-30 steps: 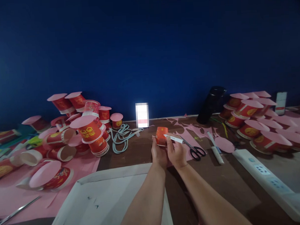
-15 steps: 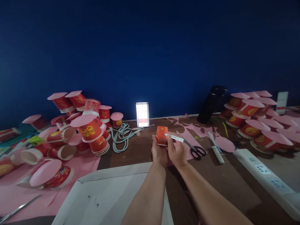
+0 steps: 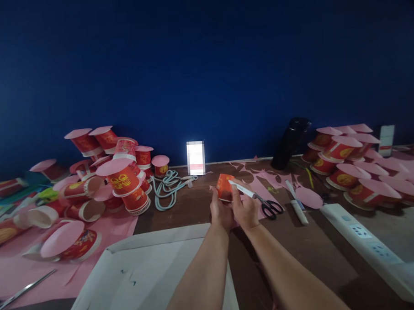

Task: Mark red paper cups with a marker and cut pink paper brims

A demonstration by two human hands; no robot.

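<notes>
A red paper cup [image 3: 225, 187] is held in my left hand [image 3: 220, 211], its fingers closed around the left side and underneath. My right hand [image 3: 245, 210] pinches a white marker pen [image 3: 243, 189], whose tip meets the upper right of the cup's side. Some of the right fingers are hidden behind the pen and the hand itself. Just right of that hand lie scissors with black handles [image 3: 273, 209], on pink paper scraps [image 3: 263, 182].
Red cups with pink discs [image 3: 120, 177] pile up at the left; more red cups [image 3: 340, 149] stand at the right. A cable [image 3: 165, 193], a white board [image 3: 147, 276], a black bottle [image 3: 290, 142], a glue stick [image 3: 299, 211] and a power strip [image 3: 365, 244] surround the hands.
The cup in my left hand has tilted slightly, its top leaning to the right. The pen has shifted a little upward and right with my right hand.
</notes>
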